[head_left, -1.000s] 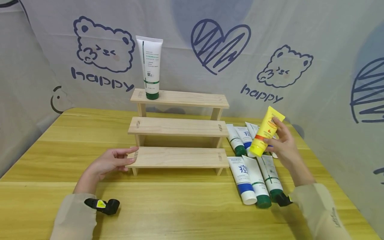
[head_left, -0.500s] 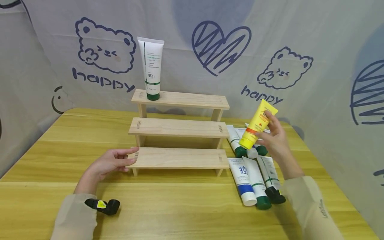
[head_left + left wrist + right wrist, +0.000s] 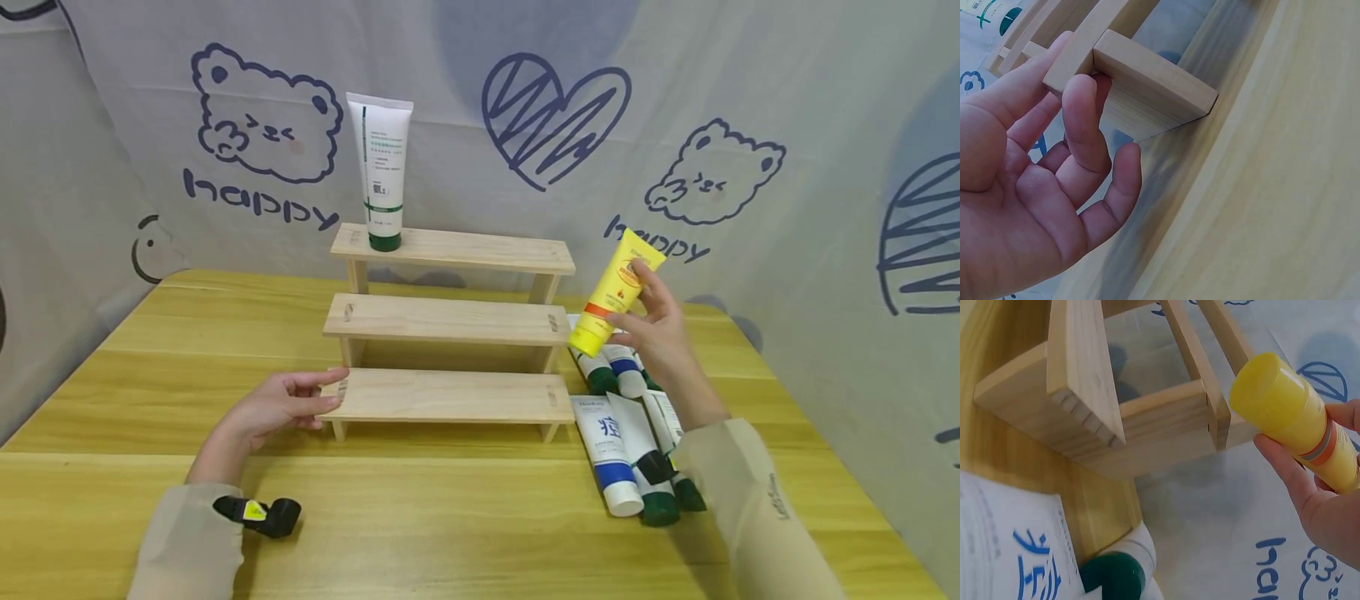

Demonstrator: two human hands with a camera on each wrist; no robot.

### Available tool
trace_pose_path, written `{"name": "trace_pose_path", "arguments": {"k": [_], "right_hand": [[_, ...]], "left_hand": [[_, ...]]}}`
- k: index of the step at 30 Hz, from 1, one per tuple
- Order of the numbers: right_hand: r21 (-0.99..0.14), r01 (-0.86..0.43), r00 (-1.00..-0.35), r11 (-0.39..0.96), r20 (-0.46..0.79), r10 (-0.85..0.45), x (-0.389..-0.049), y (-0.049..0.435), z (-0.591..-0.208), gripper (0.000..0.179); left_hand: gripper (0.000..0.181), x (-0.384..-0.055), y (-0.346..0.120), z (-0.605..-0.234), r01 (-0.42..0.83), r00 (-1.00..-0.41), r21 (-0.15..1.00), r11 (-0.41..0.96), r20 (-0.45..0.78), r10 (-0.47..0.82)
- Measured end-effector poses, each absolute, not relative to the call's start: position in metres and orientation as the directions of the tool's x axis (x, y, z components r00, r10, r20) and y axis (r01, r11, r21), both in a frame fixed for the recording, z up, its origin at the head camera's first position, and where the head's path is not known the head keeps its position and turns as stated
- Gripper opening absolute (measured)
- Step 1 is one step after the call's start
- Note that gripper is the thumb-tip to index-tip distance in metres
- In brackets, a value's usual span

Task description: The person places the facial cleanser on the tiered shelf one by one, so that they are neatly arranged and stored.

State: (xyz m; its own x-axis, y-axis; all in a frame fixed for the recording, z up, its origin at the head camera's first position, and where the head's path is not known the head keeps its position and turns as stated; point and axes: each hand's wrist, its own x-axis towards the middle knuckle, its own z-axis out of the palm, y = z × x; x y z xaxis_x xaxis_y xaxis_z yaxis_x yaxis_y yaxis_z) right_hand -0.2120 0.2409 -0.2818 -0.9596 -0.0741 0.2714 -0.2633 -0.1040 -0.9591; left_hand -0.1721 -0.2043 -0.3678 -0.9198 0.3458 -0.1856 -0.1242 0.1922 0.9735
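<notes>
Yellow tube [image 3: 611, 293] leftward, in right hand [image 3: 660, 333]

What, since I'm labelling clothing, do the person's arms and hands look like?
The pale beige fabric left sleeve has a black rounded wrist device with a yellow label at its cuff. The matching right sleeve bears small dark lettering; another black device shows there. Left hand and right hand are ungloved.

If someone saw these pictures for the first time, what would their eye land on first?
Probably the bright yellow tube, held tilted, cap end down, in the right hand, over the right side of the table. Next might come the tall white tube, upright near the left end of the wooden stand's top tier, with the left hand at the lowest tier's left end.
</notes>
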Motion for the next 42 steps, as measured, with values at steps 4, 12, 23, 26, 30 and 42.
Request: {"name": "trace_pose_path", "arguments": {"k": [4,12,23,26,30,42], "right_hand": [[-0.960,-0.271,-0.960,-0.075,0.275,-0.059,-0.216,0.230,-0.279,0.075],[-0.949,-0.283,-0.958,-0.139,0.286,-0.003,-0.228,0.206,-0.273,0.072],[-0.932,-0.314,-0.947,-0.179,0.322,-0.012,-0.239,0.180,-0.260,0.071],[-0.928,-0.321,-0.944,-0.186,0.329,-0.010,-0.242,0.173,-0.257,0.071],[-0.911,-0.360,-0.930,-0.199,0.366,0.006,-0.248,0.163,-0.252,0.070],[-0.880,-0.393,-0.914,-0.266,0.405,0.010,-0.262,0.133,-0.236,0.071]], "left_hand": [[0.059,-0.172,-0.204,-0.367,-0.128,-0.920,0.974,0.187,-0.187,0.345],[0.059,-0.171,-0.203,-0.366,-0.133,-0.918,0.975,0.180,-0.190,0.349],[0.058,-0.172,-0.204,-0.368,-0.142,-0.919,0.975,0.173,-0.195,0.341],[0.059,-0.172,-0.204,-0.368,-0.141,-0.921,0.974,0.175,-0.194,0.338],[0.059,-0.172,-0.205,-0.368,-0.143,-0.920,0.975,0.172,-0.195,0.339],[0.058,-0.172,-0.205,-0.369,-0.135,-0.922,0.977,0.166,-0.186,0.341]]}}
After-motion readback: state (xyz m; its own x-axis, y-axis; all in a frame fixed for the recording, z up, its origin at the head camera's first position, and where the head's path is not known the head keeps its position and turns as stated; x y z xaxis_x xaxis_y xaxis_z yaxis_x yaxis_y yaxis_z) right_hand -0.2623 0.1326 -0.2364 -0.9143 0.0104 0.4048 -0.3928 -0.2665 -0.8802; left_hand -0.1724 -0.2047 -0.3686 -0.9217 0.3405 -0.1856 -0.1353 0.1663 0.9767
